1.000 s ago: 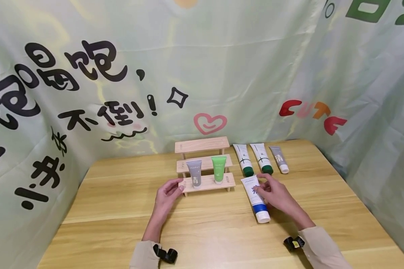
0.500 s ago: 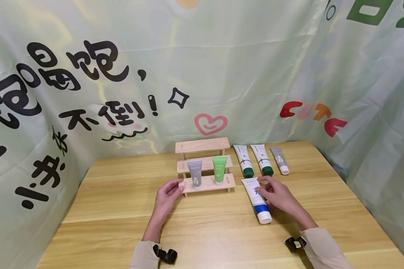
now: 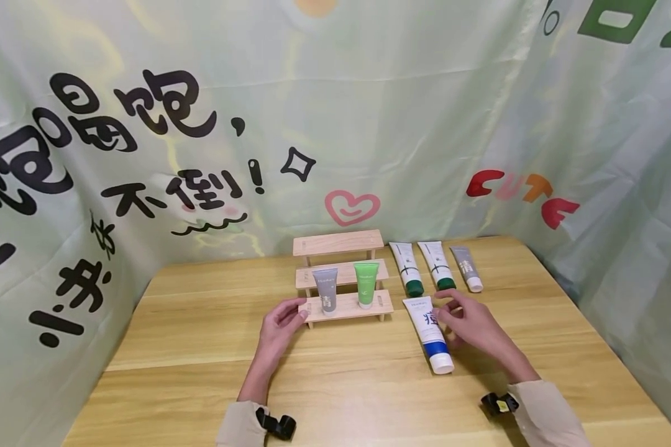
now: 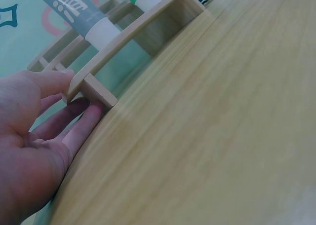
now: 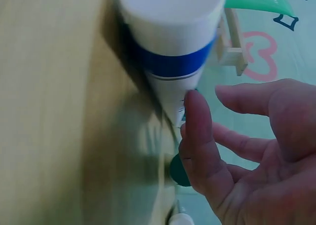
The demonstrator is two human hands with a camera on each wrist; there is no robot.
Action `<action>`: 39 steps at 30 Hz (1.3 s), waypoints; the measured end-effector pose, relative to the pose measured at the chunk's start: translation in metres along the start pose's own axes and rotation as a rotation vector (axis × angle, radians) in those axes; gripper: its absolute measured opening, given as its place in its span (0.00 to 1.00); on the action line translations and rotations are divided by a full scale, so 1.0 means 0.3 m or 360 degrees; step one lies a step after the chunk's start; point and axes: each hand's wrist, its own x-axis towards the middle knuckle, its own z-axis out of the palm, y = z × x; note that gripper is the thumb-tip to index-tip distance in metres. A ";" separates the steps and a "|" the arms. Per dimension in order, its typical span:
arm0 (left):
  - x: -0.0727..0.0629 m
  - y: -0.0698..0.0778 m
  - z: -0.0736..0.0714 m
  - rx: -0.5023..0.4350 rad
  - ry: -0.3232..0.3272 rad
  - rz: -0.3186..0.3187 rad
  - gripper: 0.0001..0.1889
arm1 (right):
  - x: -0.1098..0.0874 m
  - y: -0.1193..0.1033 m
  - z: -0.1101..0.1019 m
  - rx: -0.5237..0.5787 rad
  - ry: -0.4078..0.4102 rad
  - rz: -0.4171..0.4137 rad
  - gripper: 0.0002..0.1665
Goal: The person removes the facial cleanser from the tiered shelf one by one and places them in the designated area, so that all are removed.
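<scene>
Okay so the person's right grip (image 3: 476, 321) has just slid off the blue-banded tube (image 3: 427, 329). A second ago its fingertips lay over the big printed character; now they're out by the right edge, loosely bent with a gap between them, so it looks released. Can't tell if one fingertip still grazes the side. The tube itself has basically stayed put: lying face up on the desk (image 3: 201, 366), right of the wooden stand (image 3: 338, 243), cap toward the near side. Seems like that leaves it resting on its own, not up with the gray tube (image 3: 325, 288) and green tube (image 3: 366, 282), which stand cap-down on the stand's nearest step. Left grip (image 3: 279, 330) hasn't changed, pinching that step's left end.

Desk's light wood with streaky grain, kinda shiny on the near side. Over at the far right there's a row: two green-capped tubes (image 3: 406, 267), then a small gray-and-white one (image 3: 466, 266), all lying down. Room-wise, there's just a pale green cloth (image 3: 414, 136) hung around, wrinkly, with chunky black writing on the left, a pink heart behind the stand and "CUTE" further right.
</scene>
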 end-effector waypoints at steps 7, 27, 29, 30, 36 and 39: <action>-0.002 -0.002 -0.006 0.0022 0.0049 0.0000 0.17 | 0.005 -0.040 -0.005 0.0140 -0.0001 -0.0174 0.28; -0.013 -0.003 -0.004 0.0020 0.0071 -0.0003 0.18 | 0.057 -0.205 0.048 0.0249 -0.0011 -0.0427 0.26; -0.013 -0.003 -0.003 0.0012 0.0065 -0.0001 0.18 | 0.065 -0.208 0.056 0.0276 -0.0025 -0.0451 0.26; -0.013 -0.003 -0.003 0.0004 0.0057 0.0000 0.18 | 0.069 -0.209 0.061 0.0291 -0.0027 -0.0465 0.26; -0.009 0.000 0.003 -0.0009 0.0017 -0.0007 0.19 | 0.088 -0.226 0.087 0.0336 -0.0004 -0.0566 0.25; -0.006 -0.001 0.007 -0.0001 0.0023 -0.0003 0.19 | 0.099 -0.233 0.105 0.0373 0.0002 -0.0602 0.25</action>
